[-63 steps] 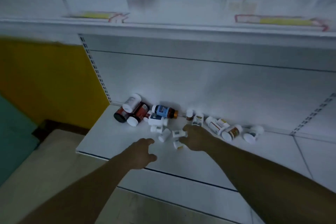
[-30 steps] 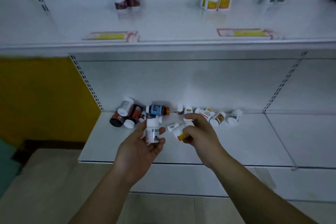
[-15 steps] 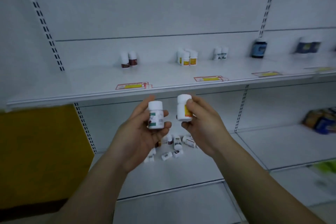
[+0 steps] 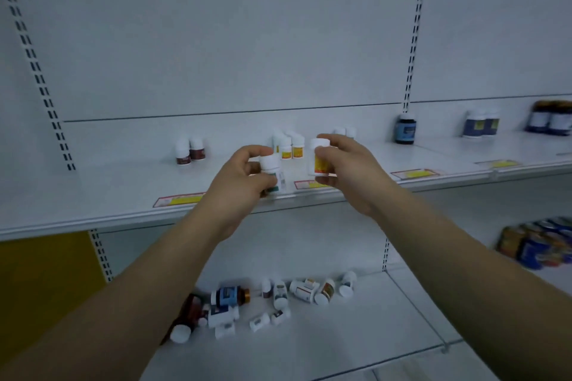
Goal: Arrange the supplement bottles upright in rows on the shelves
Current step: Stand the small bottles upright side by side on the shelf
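Observation:
My left hand (image 4: pixel 241 182) grips a small white bottle with a green-marked label (image 4: pixel 274 172), held upright over the front edge of the upper shelf (image 4: pixel 108 195). My right hand (image 4: pixel 349 170) grips a white bottle with a yellow label (image 4: pixel 320 158), upright, a little higher and further in over the same shelf. Just behind it stand several matching yellow-label bottles (image 4: pixel 289 144). Two brown-label bottles (image 4: pixel 189 151) stand upright to the left. On the lower shelf (image 4: pixel 340 334), a heap of bottles (image 4: pixel 263 300) lies on its side.
Further right on the upper shelf stand a dark blue-label jar (image 4: pixel 405 129), two blue bottles (image 4: pixel 480 123) and dark jars (image 4: pixel 551 117). Price tags (image 4: pixel 178 199) line the shelf edge. Colourful packs (image 4: pixel 538 244) sit at the right on a lower level. A yellow panel (image 4: pixel 40 281) is at left.
Both hands picked a bottle each from the heap on the lower shelf, lifted them, and have now carried them forward over the upper shelf. The view has tilted upward.

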Available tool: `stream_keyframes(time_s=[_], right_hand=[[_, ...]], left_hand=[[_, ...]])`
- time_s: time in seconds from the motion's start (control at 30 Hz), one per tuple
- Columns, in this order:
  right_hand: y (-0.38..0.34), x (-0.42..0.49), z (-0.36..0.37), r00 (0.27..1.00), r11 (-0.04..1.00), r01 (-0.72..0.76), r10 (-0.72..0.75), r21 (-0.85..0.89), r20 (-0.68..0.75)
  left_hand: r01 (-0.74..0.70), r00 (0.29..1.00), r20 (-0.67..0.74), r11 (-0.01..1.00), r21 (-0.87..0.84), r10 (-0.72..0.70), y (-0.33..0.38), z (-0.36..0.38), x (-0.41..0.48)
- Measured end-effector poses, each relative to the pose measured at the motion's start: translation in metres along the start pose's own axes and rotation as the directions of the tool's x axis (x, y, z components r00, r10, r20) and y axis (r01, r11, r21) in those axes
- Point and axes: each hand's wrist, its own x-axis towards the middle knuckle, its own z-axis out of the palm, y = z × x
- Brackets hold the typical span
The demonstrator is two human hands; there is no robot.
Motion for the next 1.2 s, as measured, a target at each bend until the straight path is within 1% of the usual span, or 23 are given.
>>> stream_keyframes(time_s=[0.07,0.1,0.17,0.23,0.3,0.37,0.43,0.53,0.63,0.7,0.9,1.03,1.2], right_hand=[[0.005,0.032,-0.012,0.999,0.992,-0.003,0.008,-0.124,0.042],[0.008,0.048,-0.016,0.998,0.982,-0.005,0.016,-0.189,0.059],[0.015,0.076,-0.022,0.995,0.962,0.002,0.027,-0.272,0.1],[0.023,0.1,-0.024,0.986,0.941,0.028,0.03,-0.337,0.164],[0.031,0.12,-0.023,0.973,0.889,0.079,0.029,-0.45,0.229],[0.038,0.137,-0.021,0.961,0.818,0.129,0.038,-0.561,0.275],[0.045,0.149,-0.018,0.951,0.764,0.161,0.05,-0.625,0.306],[0.052,0.161,-0.013,0.944,0.718,0.218,0.017,-0.661,0.331],[0.058,0.17,-0.01,0.935,0.646,0.3,-0.053,-0.702,0.35],[0.06,0.175,-0.006,0.933,0.615,0.322,-0.076,-0.72,0.352],[0.067,0.182,0.007,0.94,0.59,0.321,-0.1,-0.741,0.327],[0.07,0.182,0.014,0.95,0.602,0.296,-0.105,-0.741,0.295],[0.064,0.18,0.006,0.949,0.586,0.3,-0.109,-0.753,0.294]], left_hand=[[-0.039,0.998,-0.039,0.983,0.179,0.047,-0.002,0.012,0.025],[-0.04,0.997,-0.053,0.957,0.288,0.057,-0.004,0.018,0.037],[0.004,0.997,-0.075,0.893,0.451,0.034,-0.011,0.029,0.058],[0.058,0.996,-0.093,0.842,0.536,-0.009,-0.019,0.034,0.074],[0.093,0.993,-0.111,0.802,0.59,-0.033,-0.025,0.036,0.084],[0.115,0.988,-0.152,0.789,0.604,-0.028,-0.03,0.035,0.089],[0.125,0.982,-0.188,0.789,0.602,-0.012,-0.033,0.034,0.091],[0.135,0.979,-0.205,0.796,0.59,-0.014,-0.039,0.032,0.092],[0.124,0.981,-0.196,0.777,0.617,-0.001,-0.043,0.032,0.091],[0.112,0.982,-0.19,0.77,0.628,0.012,-0.045,0.031,0.091],[0.089,0.984,-0.176,0.775,0.625,0.029,-0.048,0.028,0.093],[0.076,0.987,-0.16,0.783,0.617,0.03,-0.047,0.028,0.094],[0.073,0.991,-0.136,0.784,0.616,0.014,-0.047,0.028,0.097]])
